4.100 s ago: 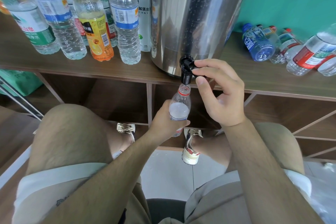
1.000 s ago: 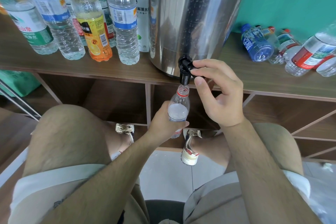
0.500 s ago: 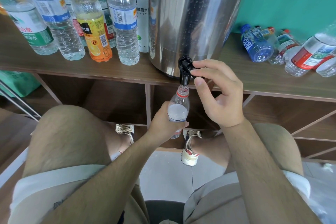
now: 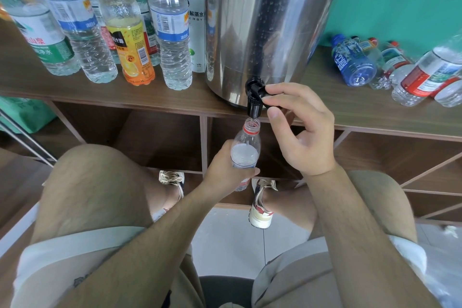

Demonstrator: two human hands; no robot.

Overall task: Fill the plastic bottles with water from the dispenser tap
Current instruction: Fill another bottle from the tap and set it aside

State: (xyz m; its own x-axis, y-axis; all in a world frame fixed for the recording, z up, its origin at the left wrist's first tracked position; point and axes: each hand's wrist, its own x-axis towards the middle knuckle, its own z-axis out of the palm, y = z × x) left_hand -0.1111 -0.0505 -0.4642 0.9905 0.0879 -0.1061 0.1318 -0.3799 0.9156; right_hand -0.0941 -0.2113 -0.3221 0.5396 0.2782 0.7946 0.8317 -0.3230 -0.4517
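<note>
A steel water dispenser [image 4: 265,22] stands on the wooden shelf [image 4: 125,97]; its black tap [image 4: 255,97] hangs over the shelf's front edge. My left hand [image 4: 225,170] grips a small clear plastic bottle [image 4: 246,150] with a red neck ring, held upright with its open mouth right under the tap's spout. Water fills the bottle up to about its shoulder. My right hand [image 4: 300,127] pinches the tap's lever between forefinger and thumb.
Several upright filled bottles [image 4: 172,32], one with an orange label [image 4: 127,40], crowd the shelf left of the dispenser. Several empty bottles [image 4: 355,62] lie on their sides at the right. Open shelf compartments [image 4: 160,140] sit below; my knees and feet are in front.
Both hands have stayed in place at the tap. The bottle has remained under the spout; any rise in its water level is too small to tell.
</note>
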